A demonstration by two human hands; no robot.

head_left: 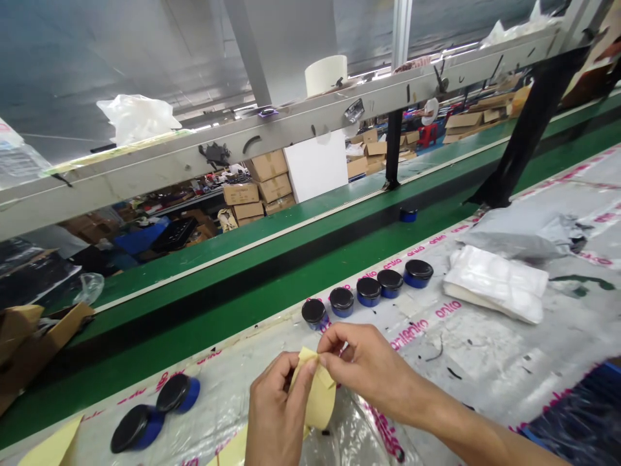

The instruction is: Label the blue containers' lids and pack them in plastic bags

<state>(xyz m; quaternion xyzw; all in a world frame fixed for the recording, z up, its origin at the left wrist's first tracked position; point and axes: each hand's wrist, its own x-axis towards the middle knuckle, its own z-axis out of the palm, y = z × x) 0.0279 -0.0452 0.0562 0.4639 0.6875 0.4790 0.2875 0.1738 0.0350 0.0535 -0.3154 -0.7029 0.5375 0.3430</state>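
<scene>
A green conveyor belt [262, 294] is bordering the far edge of the desk [495, 369]. Toward that edge, rightward, a stack of white bags [499, 285] is lying flat, seemingly aside to leave working room. Back from the edge, the left hand [279, 401] and right hand [359, 359] are pinching a yellow sheet [320, 401] together, probably for fine control. Five black-lidded blue containers [418, 274] are lining the far edge, likely for easy reach.
</scene>
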